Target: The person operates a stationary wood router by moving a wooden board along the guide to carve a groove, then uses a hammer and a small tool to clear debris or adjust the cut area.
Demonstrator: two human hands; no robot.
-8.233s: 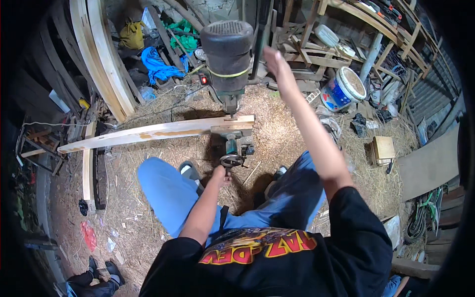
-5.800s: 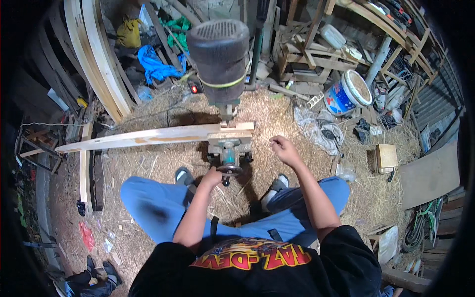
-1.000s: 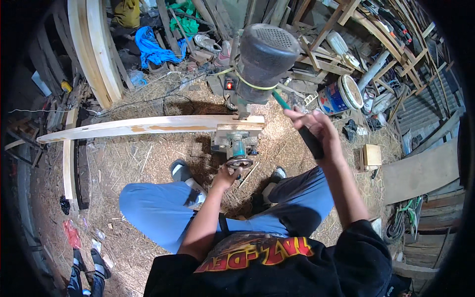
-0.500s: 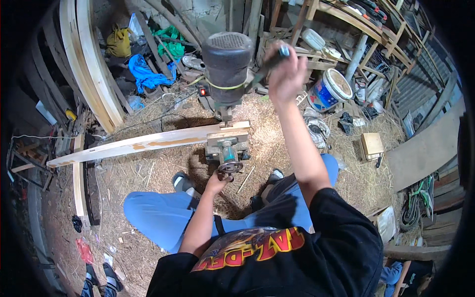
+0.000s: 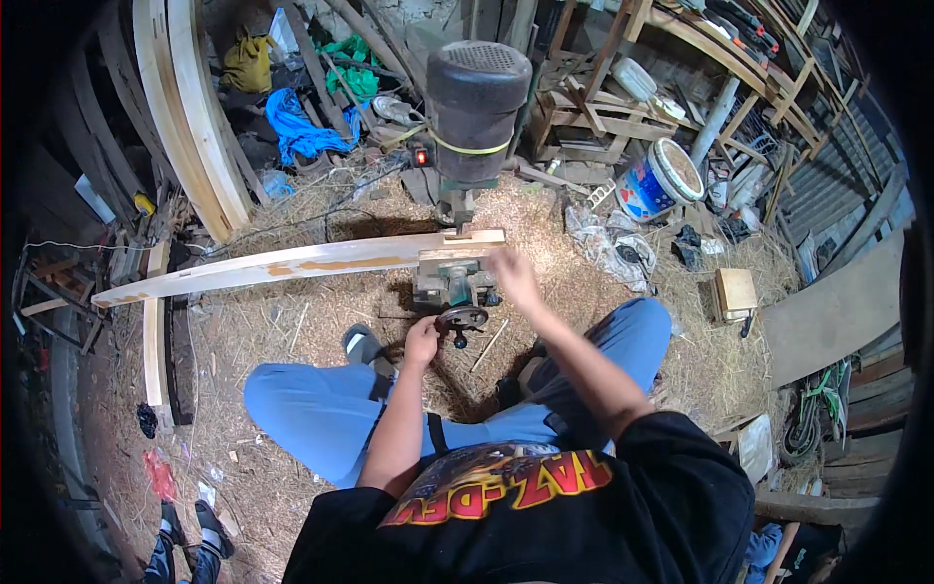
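Note:
In front of me stands a drill-like woodworking machine with a dark motor housing [image 5: 477, 107]. Its bit end comes down at the right end of a long wooden beam [image 5: 341, 255], which lies in the machine's clamp [image 5: 452, 277]. My left hand [image 5: 421, 343] is closed on the left rim of the dark handwheel [image 5: 461, 319] at the clamp's front. A handle with a round black knob hangs below the wheel. Close to the right side of the clamp is my right hand [image 5: 514, 278]; its fingers are smeared by motion.
The beam's left end rests on a wooden support [image 5: 156, 350]. Wood chips and straw cover the floor. A paint bucket [image 5: 671, 170] stands at the right, with a small wooden block [image 5: 736, 292] nearer me. Tall planks [image 5: 180, 117] lean at the left. Another person's feet [image 5: 209, 530] show at lower left.
My right hand has come down from the lever beside the motor to the clamp. My left hand has shifted up from below the handwheel to its left rim. The view has shifted slightly.

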